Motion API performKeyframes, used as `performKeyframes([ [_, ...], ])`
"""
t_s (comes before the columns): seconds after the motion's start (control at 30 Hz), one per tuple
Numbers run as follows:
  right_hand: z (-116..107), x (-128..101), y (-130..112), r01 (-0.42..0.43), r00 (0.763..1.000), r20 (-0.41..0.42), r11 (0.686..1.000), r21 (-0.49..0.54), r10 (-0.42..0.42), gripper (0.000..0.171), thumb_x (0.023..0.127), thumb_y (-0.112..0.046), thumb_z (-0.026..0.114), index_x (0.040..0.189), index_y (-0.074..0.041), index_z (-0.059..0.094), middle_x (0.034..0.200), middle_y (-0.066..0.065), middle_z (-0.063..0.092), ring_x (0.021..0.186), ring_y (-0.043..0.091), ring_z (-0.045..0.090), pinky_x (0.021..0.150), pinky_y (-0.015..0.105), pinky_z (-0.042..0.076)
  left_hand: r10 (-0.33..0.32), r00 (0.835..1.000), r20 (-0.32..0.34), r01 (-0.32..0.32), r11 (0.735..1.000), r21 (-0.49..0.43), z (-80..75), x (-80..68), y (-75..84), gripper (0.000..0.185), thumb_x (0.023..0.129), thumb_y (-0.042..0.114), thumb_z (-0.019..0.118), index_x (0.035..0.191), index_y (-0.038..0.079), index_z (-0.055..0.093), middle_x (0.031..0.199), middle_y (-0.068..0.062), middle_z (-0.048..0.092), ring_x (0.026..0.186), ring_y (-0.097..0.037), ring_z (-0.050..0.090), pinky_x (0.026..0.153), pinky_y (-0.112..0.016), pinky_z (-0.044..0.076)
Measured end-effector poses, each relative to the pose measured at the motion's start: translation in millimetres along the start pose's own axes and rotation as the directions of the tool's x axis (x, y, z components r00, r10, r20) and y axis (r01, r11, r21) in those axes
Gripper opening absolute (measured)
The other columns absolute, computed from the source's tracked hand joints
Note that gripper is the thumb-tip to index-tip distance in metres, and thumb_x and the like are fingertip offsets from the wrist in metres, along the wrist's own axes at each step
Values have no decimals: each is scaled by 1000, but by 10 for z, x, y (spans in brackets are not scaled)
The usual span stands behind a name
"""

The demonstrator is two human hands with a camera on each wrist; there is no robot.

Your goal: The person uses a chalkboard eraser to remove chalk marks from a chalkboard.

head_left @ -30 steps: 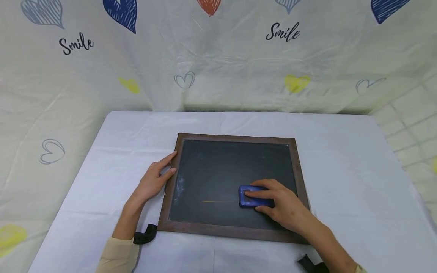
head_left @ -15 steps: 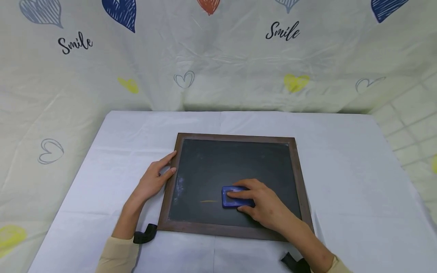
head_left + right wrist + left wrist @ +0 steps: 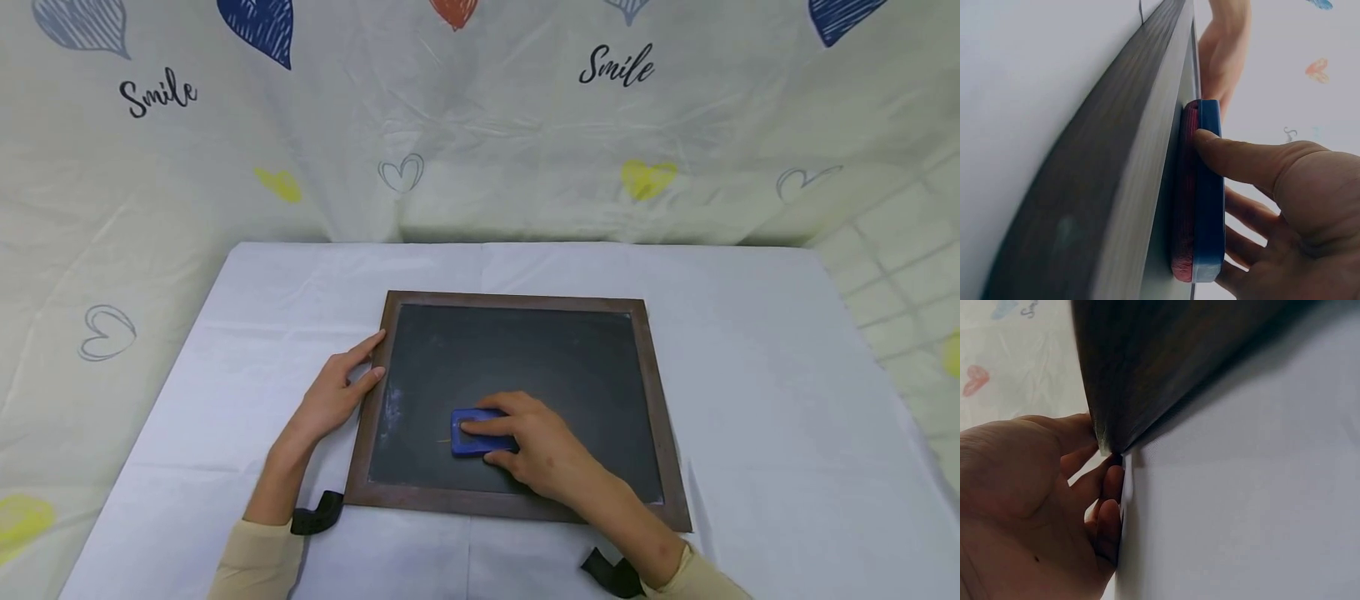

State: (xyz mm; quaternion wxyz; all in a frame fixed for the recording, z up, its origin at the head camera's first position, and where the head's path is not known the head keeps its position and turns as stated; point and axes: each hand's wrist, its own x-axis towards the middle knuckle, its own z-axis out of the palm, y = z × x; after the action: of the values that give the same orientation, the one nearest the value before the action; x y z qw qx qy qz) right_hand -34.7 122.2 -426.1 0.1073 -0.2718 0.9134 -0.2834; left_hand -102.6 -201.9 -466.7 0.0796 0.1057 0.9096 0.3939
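My right hand (image 3: 551,454) grips a blue chalkboard eraser (image 3: 468,447) by its long sides, thumb near, fingers across the top and far side. In the right wrist view the eraser (image 3: 1209,206) shows a dark red felt pad facing the board. It sits on the lower middle of a chalkboard (image 3: 525,358) with a brown wooden frame. A short yellow chalk mark peeks out just left of the eraser. My left hand (image 3: 330,400) touches the frame's left side with thumb and forefinger. Its other fingers (image 3: 1108,528) bend down by the white tabletop in the left wrist view.
The board lies flat on a white-covered table (image 3: 750,375). Pale chalk smudges (image 3: 393,408) show near its left edge. Black wrist mounts (image 3: 318,513) stick out by both forearms. A curtain (image 3: 510,117) printed with hearts hangs behind the table.
My right hand has slid the eraser leftward across the lower board, and it now covers most of the yellow mark. The left hand has kept its place on the frame.
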Motion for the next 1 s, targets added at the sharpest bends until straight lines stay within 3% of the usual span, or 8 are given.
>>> performKeyframes([
  [0.63,132,233,-235,25,999,39,1000,-11,-24,48,90,-24,83,137,-31,71,147,0,61,136,28,58,112,53,50,23,1000,7,-23,1000,-15,0,21,-1,59,108,17,58,162,11,38,163,-24,43,146,-47,46,121,-66,34],
  [1.0,123,270,-245,58,997,61,998,-23,-57,49,91,-23,82,138,-31,70,147,0,61,137,27,57,112,53,50,20,1000,11,-20,1000,-17,-14,11,-2,58,108,18,58,162,11,38,163,-24,43,144,-49,47,118,-68,36],
])
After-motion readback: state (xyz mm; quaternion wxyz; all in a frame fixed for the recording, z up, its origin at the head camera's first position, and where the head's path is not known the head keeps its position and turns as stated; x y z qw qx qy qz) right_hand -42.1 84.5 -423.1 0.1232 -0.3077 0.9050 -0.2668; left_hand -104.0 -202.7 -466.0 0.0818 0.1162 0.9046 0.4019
